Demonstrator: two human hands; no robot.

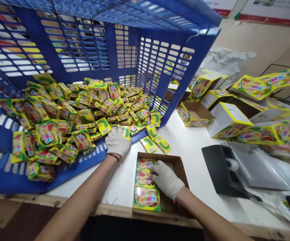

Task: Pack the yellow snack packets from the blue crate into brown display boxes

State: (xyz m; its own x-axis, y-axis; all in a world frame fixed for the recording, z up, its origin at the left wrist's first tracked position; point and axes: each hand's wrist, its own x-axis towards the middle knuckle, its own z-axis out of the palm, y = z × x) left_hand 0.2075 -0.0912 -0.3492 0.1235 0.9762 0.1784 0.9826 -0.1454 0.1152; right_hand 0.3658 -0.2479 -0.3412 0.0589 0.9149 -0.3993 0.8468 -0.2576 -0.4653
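Note:
My left hand [117, 142], in a whitish glove, reaches to the crate's front lip. Its bent fingers lie over a small yellow-and-green pack [126, 132], gripping it as far as I can see. My right hand [167, 179], gloved too, is inside an open brown-walled carton [182, 167]. Its thumb and fingers close at the edge of small printed TWINS packs [143, 177] standing in a column along the carton's left side. Nearest me in that column, another TWINS pack [147, 199] lies face up. Three loose packs [163, 144] rest on the white table beyond the carton.
A large blue crate [125, 43] lies on its side at left, with a heap of packs [84, 110] spilling toward its lip. Open display cartons [230, 120] pile up at right. A black tape dispenser [220, 167] and clear plastic sheets [258, 167] lie on the table [197, 201].

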